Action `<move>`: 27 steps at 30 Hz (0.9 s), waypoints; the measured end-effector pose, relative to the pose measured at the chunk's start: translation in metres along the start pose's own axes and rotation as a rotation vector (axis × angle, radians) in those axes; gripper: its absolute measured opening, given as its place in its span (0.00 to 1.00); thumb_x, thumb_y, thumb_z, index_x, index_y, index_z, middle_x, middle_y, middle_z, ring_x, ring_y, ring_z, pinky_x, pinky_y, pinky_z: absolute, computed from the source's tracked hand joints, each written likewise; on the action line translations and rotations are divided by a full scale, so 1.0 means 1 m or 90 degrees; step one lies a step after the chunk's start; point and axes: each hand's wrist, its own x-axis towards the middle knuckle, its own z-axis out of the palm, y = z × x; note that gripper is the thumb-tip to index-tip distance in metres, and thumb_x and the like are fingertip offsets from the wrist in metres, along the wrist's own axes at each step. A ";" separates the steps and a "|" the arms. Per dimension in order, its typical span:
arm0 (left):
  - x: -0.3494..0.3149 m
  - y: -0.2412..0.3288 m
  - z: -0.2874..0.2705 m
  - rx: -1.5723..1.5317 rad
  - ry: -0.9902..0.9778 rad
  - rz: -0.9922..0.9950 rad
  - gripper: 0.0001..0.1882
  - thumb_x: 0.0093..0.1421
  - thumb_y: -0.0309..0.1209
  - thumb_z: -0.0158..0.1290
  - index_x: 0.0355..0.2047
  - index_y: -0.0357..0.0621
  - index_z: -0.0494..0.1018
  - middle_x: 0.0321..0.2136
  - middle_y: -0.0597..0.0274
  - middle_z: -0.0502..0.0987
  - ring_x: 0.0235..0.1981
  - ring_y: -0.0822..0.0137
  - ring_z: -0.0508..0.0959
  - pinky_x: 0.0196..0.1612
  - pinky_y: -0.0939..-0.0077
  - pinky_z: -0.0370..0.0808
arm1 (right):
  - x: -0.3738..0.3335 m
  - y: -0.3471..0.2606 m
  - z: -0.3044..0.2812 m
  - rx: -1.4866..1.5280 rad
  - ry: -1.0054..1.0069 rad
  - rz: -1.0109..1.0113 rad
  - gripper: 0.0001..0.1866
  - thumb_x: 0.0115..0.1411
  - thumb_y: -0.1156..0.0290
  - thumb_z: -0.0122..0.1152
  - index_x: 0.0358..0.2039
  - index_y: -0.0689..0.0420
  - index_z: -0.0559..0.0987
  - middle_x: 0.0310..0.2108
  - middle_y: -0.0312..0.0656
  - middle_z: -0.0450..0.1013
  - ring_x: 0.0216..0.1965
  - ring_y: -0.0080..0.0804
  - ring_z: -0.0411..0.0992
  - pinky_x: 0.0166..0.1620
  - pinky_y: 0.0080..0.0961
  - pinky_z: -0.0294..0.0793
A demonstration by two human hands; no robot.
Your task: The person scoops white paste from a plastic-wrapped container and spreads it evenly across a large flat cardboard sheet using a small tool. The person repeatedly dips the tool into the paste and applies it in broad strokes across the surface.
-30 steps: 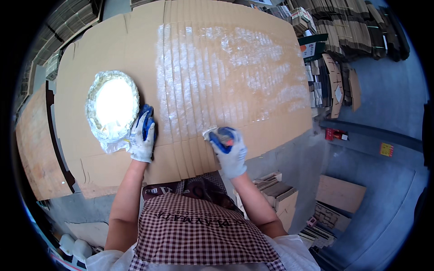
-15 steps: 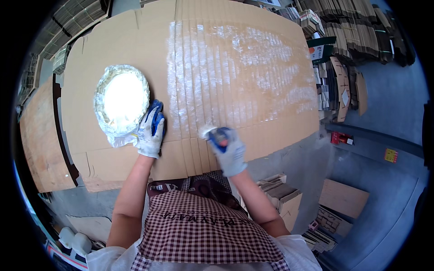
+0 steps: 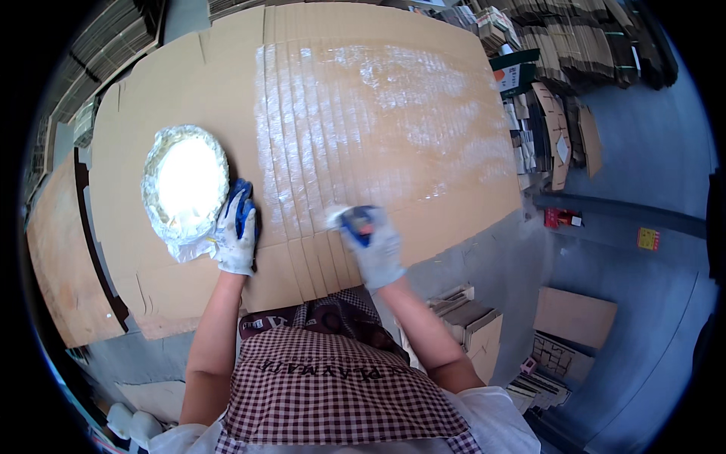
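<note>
A large cardboard sheet (image 3: 181,83) lies before me, with wet, shiny white streaks (image 3: 393,113) over its ribbed middle and right part. On its left rests a round container (image 3: 151,204) wrapped in crumpled plastic, with bright white contents. My left hand (image 3: 238,234), in a white and blue glove, lies with fingers stretched along the container's right side. My right hand (image 3: 374,246), gloved alike and blurred by motion, is closed around a brush (image 3: 338,216) with a pale head. The brush head is over the lower ribbed strips; its handle is mostly hidden in my grip.
A wooden board (image 3: 60,257) lies left of the sheet. Stacks of flat cardboard (image 3: 590,53) stand at the far right and far left. A box of cardboard pieces (image 3: 473,329) sits by my right forearm. A dark beam (image 3: 620,216) crosses the right side.
The view has shifted, so the sheet and container appear farther left. My right hand and the brush have moved slightly relative to the sheet; my left hand stays beside the container.
</note>
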 end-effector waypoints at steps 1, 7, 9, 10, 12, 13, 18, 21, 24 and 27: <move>0.000 0.001 -0.001 -0.002 0.004 0.000 0.18 0.55 0.29 0.44 0.46 0.37 0.66 0.47 0.51 0.68 0.50 0.55 0.65 0.55 0.68 0.56 | 0.006 0.015 -0.013 0.029 0.032 0.061 0.18 0.48 0.65 0.60 0.36 0.59 0.68 0.33 0.47 0.67 0.30 0.43 0.69 0.34 0.32 0.69; 0.000 0.004 0.001 -0.038 0.009 0.016 0.17 0.55 0.28 0.43 0.46 0.36 0.66 0.46 0.52 0.68 0.49 0.57 0.66 0.55 0.68 0.57 | 0.034 0.064 -0.075 -0.037 0.290 0.176 0.16 0.45 0.67 0.63 0.32 0.60 0.70 0.28 0.44 0.69 0.30 0.38 0.68 0.36 0.29 0.67; 0.000 0.002 0.000 -0.041 0.019 0.029 0.17 0.56 0.29 0.42 0.46 0.36 0.66 0.46 0.52 0.68 0.49 0.57 0.65 0.55 0.68 0.56 | 0.031 0.054 -0.069 0.029 0.288 0.169 0.17 0.45 0.66 0.64 0.32 0.60 0.70 0.29 0.45 0.69 0.30 0.38 0.68 0.36 0.29 0.68; -0.001 0.004 -0.001 -0.043 0.021 0.037 0.17 0.57 0.29 0.42 0.46 0.36 0.66 0.46 0.53 0.68 0.49 0.58 0.65 0.55 0.68 0.56 | 0.025 0.053 -0.059 0.028 0.249 0.130 0.17 0.44 0.66 0.64 0.32 0.59 0.70 0.29 0.46 0.68 0.30 0.40 0.68 0.36 0.29 0.68; 0.000 0.005 0.000 -0.031 0.006 0.026 0.18 0.56 0.30 0.42 0.46 0.36 0.66 0.47 0.53 0.67 0.50 0.57 0.64 0.56 0.67 0.55 | 0.018 0.063 -0.050 -0.038 0.177 0.061 0.18 0.43 0.66 0.64 0.33 0.57 0.70 0.30 0.47 0.68 0.31 0.42 0.69 0.36 0.30 0.68; 0.002 0.008 0.000 -0.015 -0.001 0.036 0.18 0.56 0.30 0.42 0.46 0.37 0.66 0.47 0.52 0.67 0.50 0.56 0.64 0.56 0.66 0.55 | 0.025 0.064 -0.053 -0.064 0.187 0.059 0.17 0.43 0.66 0.64 0.33 0.57 0.70 0.30 0.47 0.68 0.31 0.43 0.69 0.36 0.30 0.68; 0.004 0.017 -0.005 0.139 -0.022 0.147 0.19 0.54 0.31 0.43 0.47 0.39 0.67 0.48 0.51 0.66 0.50 0.53 0.63 0.55 0.63 0.54 | 0.049 0.068 -0.084 -0.052 0.311 0.091 0.15 0.44 0.68 0.63 0.31 0.58 0.71 0.30 0.45 0.69 0.31 0.42 0.69 0.36 0.29 0.68; -0.001 0.026 -0.005 0.222 -0.003 0.265 0.21 0.50 0.34 0.47 0.45 0.41 0.67 0.47 0.51 0.66 0.49 0.52 0.64 0.53 0.58 0.56 | 0.049 0.068 -0.096 0.083 0.360 0.131 0.15 0.43 0.71 0.63 0.33 0.59 0.72 0.32 0.44 0.70 0.32 0.38 0.70 0.38 0.27 0.68; -0.005 0.051 0.005 0.090 -0.177 0.395 0.23 0.49 0.39 0.48 0.45 0.42 0.67 0.47 0.51 0.66 0.49 0.51 0.63 0.54 0.55 0.55 | 0.053 0.066 -0.093 0.126 0.306 0.082 0.17 0.43 0.74 0.61 0.37 0.58 0.73 0.34 0.44 0.71 0.33 0.37 0.70 0.40 0.26 0.67; -0.021 0.081 0.048 0.058 -0.425 0.524 0.26 0.50 0.45 0.46 0.46 0.43 0.66 0.46 0.52 0.66 0.51 0.51 0.62 0.57 0.56 0.52 | 0.050 0.053 -0.067 0.034 0.148 -0.100 0.17 0.43 0.76 0.57 0.38 0.56 0.72 0.39 0.43 0.69 0.38 0.37 0.69 0.41 0.27 0.68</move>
